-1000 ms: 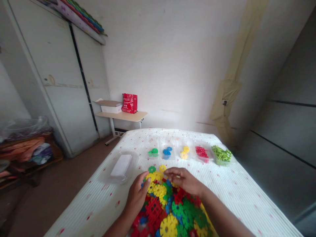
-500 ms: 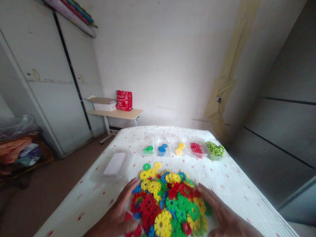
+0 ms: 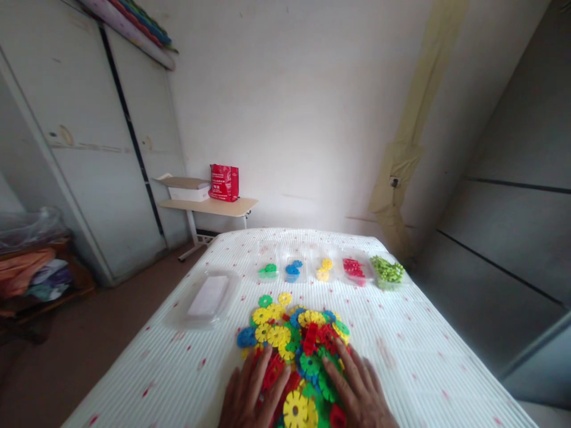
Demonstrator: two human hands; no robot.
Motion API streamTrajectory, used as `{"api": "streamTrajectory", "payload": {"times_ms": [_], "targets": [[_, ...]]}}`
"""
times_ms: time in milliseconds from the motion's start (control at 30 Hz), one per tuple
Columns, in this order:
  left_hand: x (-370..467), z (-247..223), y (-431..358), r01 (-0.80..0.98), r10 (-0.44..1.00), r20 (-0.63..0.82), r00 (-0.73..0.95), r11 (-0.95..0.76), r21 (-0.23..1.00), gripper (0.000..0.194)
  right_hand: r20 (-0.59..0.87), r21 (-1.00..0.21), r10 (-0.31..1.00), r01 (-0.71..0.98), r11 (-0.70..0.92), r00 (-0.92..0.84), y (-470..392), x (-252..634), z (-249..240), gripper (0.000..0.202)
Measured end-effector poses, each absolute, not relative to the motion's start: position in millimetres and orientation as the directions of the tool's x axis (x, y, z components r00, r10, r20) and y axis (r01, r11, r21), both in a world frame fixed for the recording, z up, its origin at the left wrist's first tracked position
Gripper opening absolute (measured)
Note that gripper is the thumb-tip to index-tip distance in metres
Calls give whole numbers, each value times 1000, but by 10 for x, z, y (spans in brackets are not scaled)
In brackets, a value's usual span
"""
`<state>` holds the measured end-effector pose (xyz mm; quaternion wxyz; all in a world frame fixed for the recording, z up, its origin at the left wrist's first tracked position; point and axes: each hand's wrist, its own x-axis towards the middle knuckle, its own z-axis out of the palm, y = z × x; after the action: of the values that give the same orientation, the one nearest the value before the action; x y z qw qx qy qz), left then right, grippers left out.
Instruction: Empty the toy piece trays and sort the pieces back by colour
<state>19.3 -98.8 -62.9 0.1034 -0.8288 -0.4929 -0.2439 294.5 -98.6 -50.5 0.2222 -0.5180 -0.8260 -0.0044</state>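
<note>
A pile of red, yellow, green and blue plastic pieces (image 3: 279, 336) lies at the near middle of the table. My left hand (image 3: 254, 389) rests on the pile's left side, fingers spread over red pieces. On the right side, my right hand (image 3: 357, 383) touches green and red pieces, its fingers also apart. Neither hand grips a piece. Beyond the pile stand clear containers with green pieces (image 3: 269, 271), blue pieces (image 3: 293, 270), yellow pieces (image 3: 325, 270), red pieces (image 3: 354, 268) and light green pieces (image 3: 387, 269).
A clear tray holding a white block (image 3: 207, 296) lies left on the white spotted tablecloth (image 3: 410, 356). Behind, a small desk (image 3: 214, 206) bears a red bag (image 3: 224, 182) and a white box (image 3: 190, 192). Grey cabinets flank both sides.
Both hands have moved inward from the pile's sides onto its top. A blue piece at the left edge now shows uncovered, and a red piece near the middle has tilted more upright.
</note>
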Motion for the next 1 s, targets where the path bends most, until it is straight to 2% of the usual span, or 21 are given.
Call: {"api": "streamTrajectory", "payload": {"times_ms": [167,300,433,567,633,800,1000], "targets": [[348,-573,-868,803,709,532,462,-589,88,67,366,-292,830,795,532,-421,-906,2806,-314,79],[492,-423,-763,726,675,537,506,-669,158,75,441,-370,817,754,543,-372,-813,2702,-175,60],[634,-242,-686,732,727,546,416,-624,274,79,441,-460,835,716,524,-328,-711,2681,-28,49],[731,-69,-608,746,764,564,314,-565,351,79,439,-521,852,692,500,-286,-588,2689,109,49],[749,-6,-573,758,772,577,269,-539,367,74,446,-537,856,686,491,-262,-515,2686,173,46],[688,17,-533,795,769,610,191,-486,363,43,441,-559,862,676,480,-248,-358,2660,322,32],[594,-21,-537,779,803,574,158,-459,428,40,428,-579,884,694,427,-186,-303,2688,297,28]]}}
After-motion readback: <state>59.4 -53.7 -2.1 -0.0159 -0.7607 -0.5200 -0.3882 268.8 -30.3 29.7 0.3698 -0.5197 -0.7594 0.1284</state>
